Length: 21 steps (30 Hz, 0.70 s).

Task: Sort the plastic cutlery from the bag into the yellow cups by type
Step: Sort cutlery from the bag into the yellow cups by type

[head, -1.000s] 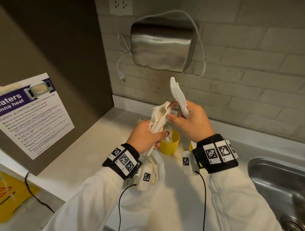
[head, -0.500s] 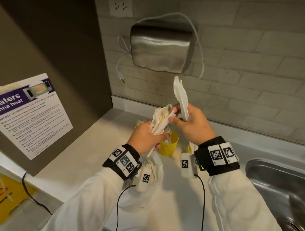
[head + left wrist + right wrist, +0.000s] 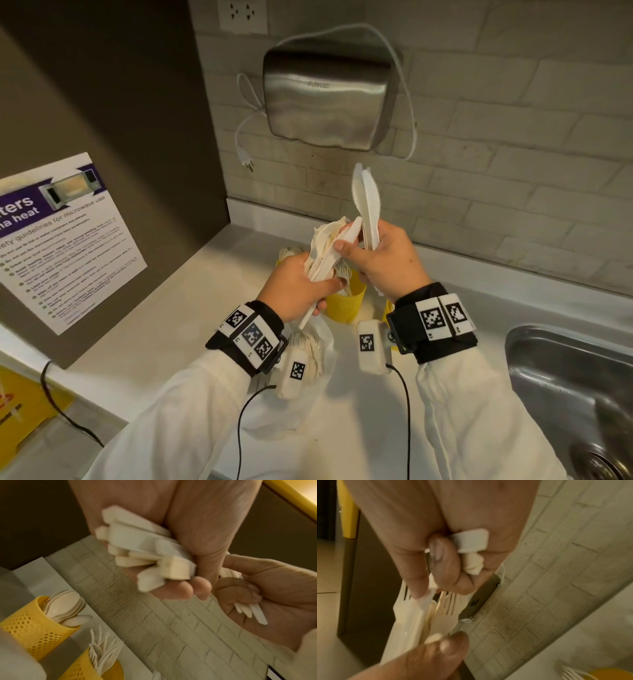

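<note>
A pale counter (image 3: 178,329) ran beneath a brick wall (image 3: 513,137), with a steel sink (image 3: 565,377) at its right end and a steel hand dryer (image 3: 329,96) mounted above. A microwave notice (image 3: 65,240) hung on the dark panel to the left. The clear plastic bag (image 3: 318,359) lay on the counter below the left wrist, cutlery showing inside it. Behind the hands stood the yellow cups: a spoon cup (image 3: 29,626) full of spoons, a fork cup (image 3: 82,669) just beside it full of forks, and a third yellow cup (image 3: 390,308) almost hidden by the right wrist. The left hand (image 3: 294,291) was closed in a fist around a mixed bundle of cutlery (image 3: 329,246), handles down, forks and a knife fanning out above the fingers. The right hand (image 3: 383,260) held two knives (image 3: 366,202) upright, its lower fingers curled round their handles, while its thumb and forefinger pinched the tip of one knife (image 3: 349,231) in the left hand's bundle.
</note>
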Available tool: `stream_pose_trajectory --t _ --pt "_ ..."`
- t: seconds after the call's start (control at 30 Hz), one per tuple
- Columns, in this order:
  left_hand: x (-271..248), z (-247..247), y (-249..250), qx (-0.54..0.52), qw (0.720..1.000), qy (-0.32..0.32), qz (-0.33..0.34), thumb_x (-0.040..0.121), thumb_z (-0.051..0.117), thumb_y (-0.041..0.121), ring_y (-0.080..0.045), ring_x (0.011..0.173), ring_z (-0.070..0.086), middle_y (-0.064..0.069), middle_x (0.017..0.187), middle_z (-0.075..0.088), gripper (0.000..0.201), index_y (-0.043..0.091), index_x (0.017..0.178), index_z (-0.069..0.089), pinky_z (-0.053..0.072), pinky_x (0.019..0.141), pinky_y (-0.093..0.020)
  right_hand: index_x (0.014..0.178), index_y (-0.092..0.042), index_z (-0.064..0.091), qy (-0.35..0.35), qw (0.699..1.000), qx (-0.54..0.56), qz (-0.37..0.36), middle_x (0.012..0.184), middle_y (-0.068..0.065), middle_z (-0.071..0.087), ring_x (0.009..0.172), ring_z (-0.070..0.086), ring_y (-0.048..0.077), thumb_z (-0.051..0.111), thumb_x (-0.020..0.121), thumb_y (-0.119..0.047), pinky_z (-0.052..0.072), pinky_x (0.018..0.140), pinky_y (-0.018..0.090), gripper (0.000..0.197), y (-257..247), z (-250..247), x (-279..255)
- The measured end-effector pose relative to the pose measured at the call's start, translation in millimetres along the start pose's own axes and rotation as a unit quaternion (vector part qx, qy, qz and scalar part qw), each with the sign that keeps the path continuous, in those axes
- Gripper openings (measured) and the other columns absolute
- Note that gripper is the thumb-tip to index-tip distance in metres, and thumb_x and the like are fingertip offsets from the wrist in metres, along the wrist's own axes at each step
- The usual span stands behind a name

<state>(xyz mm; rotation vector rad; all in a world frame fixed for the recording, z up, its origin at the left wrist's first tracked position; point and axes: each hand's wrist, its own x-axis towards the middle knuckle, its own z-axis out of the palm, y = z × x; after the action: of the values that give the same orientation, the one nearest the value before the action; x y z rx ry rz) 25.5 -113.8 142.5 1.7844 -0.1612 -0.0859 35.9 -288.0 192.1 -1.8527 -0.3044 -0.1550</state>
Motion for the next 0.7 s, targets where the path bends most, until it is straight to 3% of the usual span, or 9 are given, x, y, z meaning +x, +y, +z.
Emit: stream_pose_trajectory --t 0.13,0.2,0.37,0.43,0.57,0.7 --pt "-1.3 0.2 0.8 -0.003 1.0 -0.009 -0.002 0.088 0.081 0.018 -0.022 0.057 0.061 -0.004 0.072 0.067 0.021 0.01 0.102 0.066 0.056 0.055 -0.034 0.102 -0.016 0.068 -0.008 1.0 0.016 0.014 0.081 0.005 0.073 0.059 0.064 0.008 0.075 0.092 -0.018 0.052 0.055 0.023 0.013 -0.7 -1.8 0.8" --pt "-1.4 0.3 2.6 -0.008 1.0 -0.01 -0.008 0.087 0.082 0.017 -0.021 0.056 0.06 -0.004 0.072 0.066 0.024 0.007 0.102 0.066 0.055 0.055 -0.033 0.101 -0.012 0.067 -0.011 0.997 0.071 0.03 0.08 0.011 0.072 0.054 0.058 0.013 0.072 0.094 -0.014 0.048 0.048 0.028 0.01 -2.1 -1.5 0.6" --pt "-1.5 -1.1 3.3 0.002 1.0 -0.026 0.002 0.086 0.083 0.019 -0.021 0.056 0.06 -0.004 0.075 0.066 0.023 0.013 0.1 0.066 0.055 0.054 -0.033 0.102 -0.002 0.06 -0.012 0.975 0.218 0.049 0.077 0.014 0.065 0.044 0.044 0.01 0.064 0.098 -0.004 0.035 0.042 0.022 0.006 0.0 0.3 -0.9" --pt "-1.7 -0.9 3.8 0.007 1.0 -0.029 0.003 0.086 0.083 0.019 -0.021 0.055 0.061 -0.005 0.075 0.066 0.024 0.012 0.1 0.065 0.054 0.054 -0.032 0.099 -0.003 0.062 -0.021 0.98 0.197 0.034 0.071 0.011 0.063 0.045 0.043 0.012 0.067 0.097 -0.009 0.036 0.042 0.024 0.007 2.4 0.1 -2.2" --pt "-3.4 2.5 2.2 0.002 0.999 -0.031 -0.009 0.086 0.083 0.019 -0.021 0.055 0.06 -0.004 0.075 0.067 0.027 0.009 0.103 0.066 0.053 0.053 -0.03 0.098 -0.005 0.069 -0.015 0.999 0.036 -0.008 0.069 0.009 0.069 0.05 0.057 0.013 0.075 0.092 -0.022 0.049 0.049 0.028 0.019 -2.4 -2.1 -3.0" --pt "-4.9 4.8 0.8 -0.008 1.0 -0.026 -0.007 0.086 0.083 0.021 -0.017 0.051 0.056 -0.005 0.077 0.066 0.026 0.009 0.102 0.067 0.05 0.049 -0.029 0.091 -0.005 0.065 0.055 0.993 0.101 -0.014 0.063 -0.003 0.066 0.046 0.055 0.005 0.073 0.094 -0.021 0.044 0.046 0.025 0.017 -4.5 -11.4 3.3"
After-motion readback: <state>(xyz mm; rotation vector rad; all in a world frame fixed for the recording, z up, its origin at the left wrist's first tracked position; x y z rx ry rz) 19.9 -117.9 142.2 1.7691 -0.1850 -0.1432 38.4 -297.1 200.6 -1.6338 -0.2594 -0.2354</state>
